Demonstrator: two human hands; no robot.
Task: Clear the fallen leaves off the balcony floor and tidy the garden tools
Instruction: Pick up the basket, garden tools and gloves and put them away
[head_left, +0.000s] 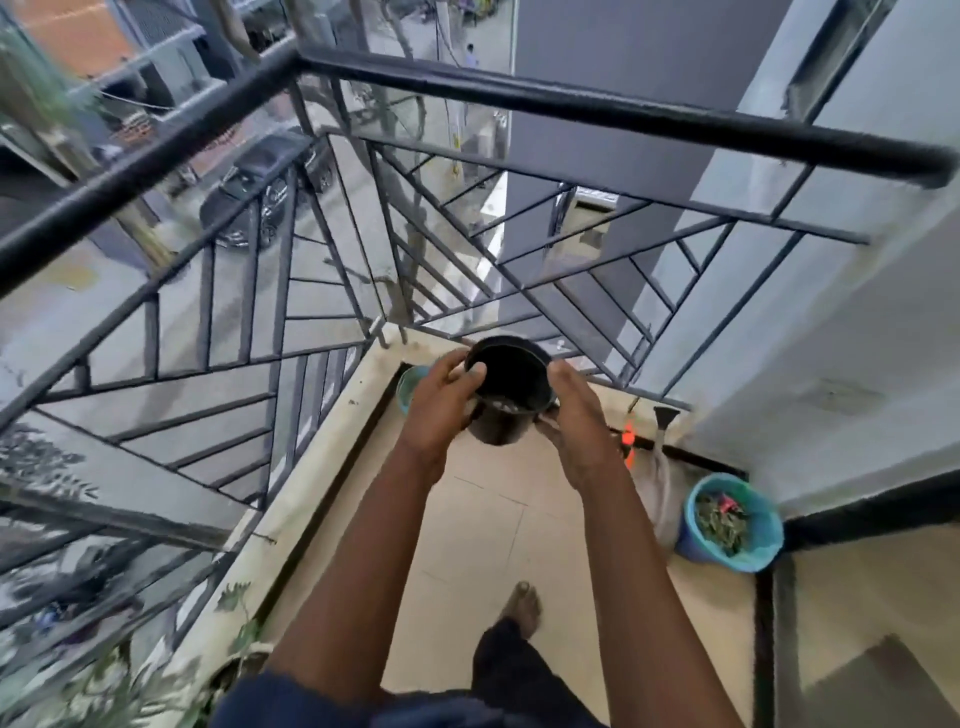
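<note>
A: Item one, pot (511, 382)?
B: You're gripping it at twelve o'clock, left hand (439, 402) and right hand (576, 415) curling round opposite sides, probably keeping it level for carrying.
A: Item two, leaves (719, 522)?
B: They're sitting in the bucket (774, 519) at four o'clock, by the wall.

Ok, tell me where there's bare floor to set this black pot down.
Bare tiles run down the middle, between the railing-side kerb and the blue bucket of leaves. Crowded: the far corner by the teal pot, and the right wall, with tools and a sack.
</note>
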